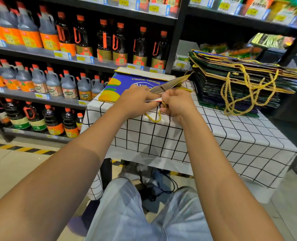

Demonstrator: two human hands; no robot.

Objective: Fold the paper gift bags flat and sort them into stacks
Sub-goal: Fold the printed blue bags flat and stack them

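Two bare forearms reach forward over the knees, and the left hand [137,100] and the right hand [176,101] meet at the near edge of the blue and yellow paper gift bag [126,84], both pinching its mouth, with the gold rope handle [155,117] hanging below. The bag lies on the white checked tablecloth [213,136], its long axis running away from the person. The tall stack of flattened dark bags [239,80] stands to the right, nearer the right hand, with bare cloth between.

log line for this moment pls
left hand: holds blue bag | right hand: pinches gold cord | stack: right on table
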